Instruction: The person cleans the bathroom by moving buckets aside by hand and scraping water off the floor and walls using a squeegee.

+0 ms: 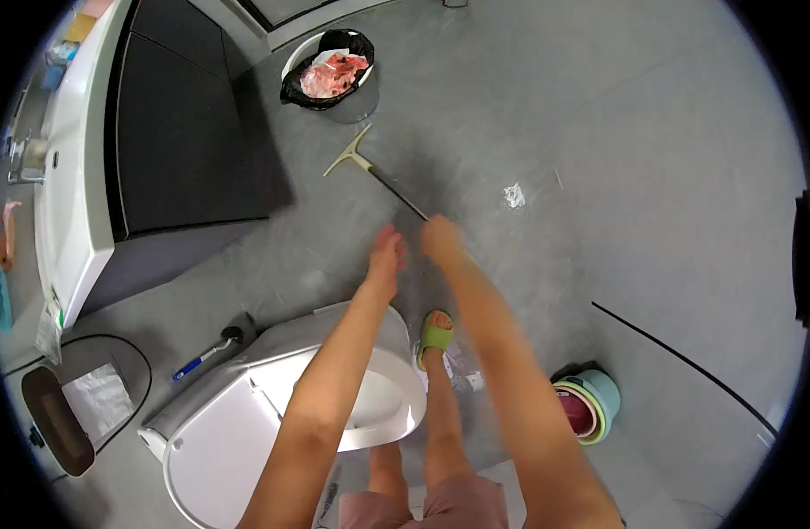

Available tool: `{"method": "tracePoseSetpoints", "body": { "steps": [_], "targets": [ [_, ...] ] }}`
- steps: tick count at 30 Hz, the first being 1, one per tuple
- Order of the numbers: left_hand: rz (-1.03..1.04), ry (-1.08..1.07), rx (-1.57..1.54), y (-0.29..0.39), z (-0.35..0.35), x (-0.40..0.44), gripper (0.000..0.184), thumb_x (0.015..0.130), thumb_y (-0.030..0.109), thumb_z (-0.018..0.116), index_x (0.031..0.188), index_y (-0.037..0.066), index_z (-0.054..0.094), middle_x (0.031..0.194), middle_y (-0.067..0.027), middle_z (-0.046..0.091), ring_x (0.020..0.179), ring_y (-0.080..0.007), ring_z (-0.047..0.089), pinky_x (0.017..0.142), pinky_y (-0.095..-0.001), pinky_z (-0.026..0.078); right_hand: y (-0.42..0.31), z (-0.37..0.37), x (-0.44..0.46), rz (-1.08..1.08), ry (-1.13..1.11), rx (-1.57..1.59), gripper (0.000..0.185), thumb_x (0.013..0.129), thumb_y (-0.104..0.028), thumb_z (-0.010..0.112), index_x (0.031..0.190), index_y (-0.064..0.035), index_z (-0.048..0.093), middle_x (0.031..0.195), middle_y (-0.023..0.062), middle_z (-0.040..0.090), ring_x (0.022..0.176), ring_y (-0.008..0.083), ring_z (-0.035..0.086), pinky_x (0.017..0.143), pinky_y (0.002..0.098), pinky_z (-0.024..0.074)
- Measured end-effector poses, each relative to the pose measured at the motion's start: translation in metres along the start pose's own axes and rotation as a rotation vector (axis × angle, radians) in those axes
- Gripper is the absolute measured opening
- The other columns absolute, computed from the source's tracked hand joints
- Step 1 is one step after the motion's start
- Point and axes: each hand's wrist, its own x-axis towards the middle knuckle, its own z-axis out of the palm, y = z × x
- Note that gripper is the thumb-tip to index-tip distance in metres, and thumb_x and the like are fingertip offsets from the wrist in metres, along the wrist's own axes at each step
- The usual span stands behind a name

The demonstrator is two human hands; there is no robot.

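Note:
My right hand (443,242) is closed around the dark handle of a floor squeegee (397,192). The squeegee's pale T-shaped head points away from me and appears to rest on the grey floor, just in front of a waste bin. My left hand (387,257) is beside the right one, apart from the handle, with its fingers stretched out and nothing visible in them. Below my left forearm is a white toilet (405,418) with its lid raised. A crumpled white scrap (514,196) lies on the floor to the right of the squeegee.
The bin (287,63) has a black liner and stained paper in it. A dark-fronted washbasin cabinet (180,132) stands at left. A blue-handled brush (202,357) lies near the toilet. Stacked basins (606,406) and a black hose (678,354) are at right. My foot wears a green slipper (436,336).

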Motion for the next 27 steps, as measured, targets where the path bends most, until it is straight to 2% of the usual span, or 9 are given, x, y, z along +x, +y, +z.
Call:
{"method": "tracePoseSetpoints", "body": {
  "steps": [4, 6, 10, 14, 16, 20, 21, 23, 27],
  "targets": [
    [-0.106, -0.051, -0.017, -0.03, 0.032, -0.008, 0.051, 0.083, 0.028, 0.047, 0.131, 0.016, 0.032, 0.123, -0.006, 0.042, 0.107, -0.0208, 0.045, 0.088, -0.0368, 0.035, 0.078, -0.02, -0.061, 0.203, -0.14, 0.041, 0.035, 0.089, -0.031, 0.038, 0.101, -0.003, 0.055, 0.1, 0.0142, 0.059, 0.094, 0.0315, 0.057, 0.078, 0.0397, 0.0464],
    [-0.143, -0.131, 0.0, -0.05, 0.051, -0.014, 0.051, 0.082, 0.027, 0.049, 0.13, 0.017, 0.034, 0.123, -0.0049, 0.042, 0.107, -0.021, 0.045, 0.088, -0.0374, 0.036, 0.143, 0.023, -0.08, 0.394, -0.197, 0.058, 0.038, 0.089, -0.034, 0.036, 0.104, -0.0019, 0.049, 0.101, 0.0159, 0.059, 0.093, 0.0336, 0.057, 0.078, 0.0418, 0.0457],
    [-0.206, -0.242, 0.116, -0.102, 0.096, -0.048, 0.05, 0.08, 0.028, 0.051, 0.127, 0.017, 0.037, 0.122, -0.0041, 0.043, 0.106, -0.0208, 0.045, 0.088, -0.0379, 0.037, 0.219, 0.048, -0.206, 0.541, -0.178, 0.088, 0.038, 0.089, -0.036, 0.034, 0.1, -0.0016, 0.047, 0.096, 0.0196, 0.059, 0.091, 0.0362, 0.057, 0.079, 0.044, 0.0446],
    [-0.279, -0.374, 0.211, -0.157, 0.12, -0.099, 0.047, 0.079, 0.028, 0.052, 0.124, 0.017, 0.041, 0.118, -0.0041, 0.046, 0.104, -0.0211, 0.048, 0.086, -0.0386, 0.039, 0.266, 0.101, -0.335, 0.677, -0.333, 0.09, 0.042, 0.089, -0.037, 0.034, 0.109, -0.0011, 0.044, 0.103, 0.0188, 0.058, 0.095, 0.0351, 0.056, 0.081, 0.0415, 0.0444],
    [-0.312, -0.415, 0.258, -0.178, 0.121, -0.127, 0.047, 0.08, 0.028, 0.051, 0.124, 0.016, 0.041, 0.118, -0.0046, 0.047, 0.103, -0.0216, 0.049, 0.086, -0.0393, 0.04, 0.275, 0.126, -0.399, 0.781, -0.392, 0.066, 0.042, 0.089, -0.037, 0.035, 0.109, -0.0003, 0.042, 0.101, 0.0196, 0.058, 0.096, 0.0342, 0.056, 0.081, 0.0411, 0.0449],
    [-0.351, -0.449, 0.33, -0.196, 0.111, -0.168, 0.045, 0.081, 0.028, 0.049, 0.123, 0.016, 0.041, 0.12, -0.0053, 0.046, 0.104, -0.0218, 0.049, 0.086, -0.0399, 0.04, 0.287, 0.161, -0.51, 0.643, -0.437, 0.006, 0.04, 0.086, -0.035, 0.039, 0.097, -0.0006, 0.058, 0.101, 0.0179, 0.059, 0.093, 0.0336, 0.058, 0.079, 0.0399, 0.0466],
    [-0.364, -0.451, 0.341, -0.197, 0.108, -0.174, 0.044, 0.081, 0.029, 0.049, 0.123, 0.016, 0.041, 0.121, -0.0057, 0.046, 0.104, -0.0219, 0.049, 0.086, -0.0399, 0.04, 0.28, 0.155, -0.519, 0.64, -0.421, 0.01, 0.04, 0.086, -0.035, 0.039, 0.097, -0.0006, 0.058, 0.101, 0.0179, 0.059, 0.093, 0.0336, 0.058, 0.079, 0.0399, 0.0466],
    [-0.367, -0.447, 0.348, -0.195, 0.105, -0.175, 0.041, 0.082, 0.03, 0.047, 0.12, 0.015, 0.043, 0.12, -0.006, 0.047, 0.102, -0.0219, 0.05, 0.086, -0.0402, 0.04, 0.273, 0.137, -0.525, 0.816, -0.458, -0.002, 0.038, 0.085, -0.034, 0.04, 0.091, -0.0037, 0.063, 0.099, 0.0159, 0.06, 0.091, 0.0326, 0.059, 0.079, 0.0391, 0.047],
    [-0.273, -0.456, 0.34, -0.171, 0.111, -0.156, 0.039, 0.082, 0.03, 0.048, 0.119, 0.017, 0.045, 0.116, -0.0049, 0.05, 0.099, -0.0202, 0.051, 0.085, -0.0397, 0.04, 0.241, 0.067, -0.485, 0.706, -0.307, 0.09, 0.042, 0.086, -0.038, 0.04, 0.092, -0.0028, 0.062, 0.093, 0.0195, 0.061, 0.088, 0.0329, 0.059, 0.077, 0.0408, 0.0467]
  ]
}}
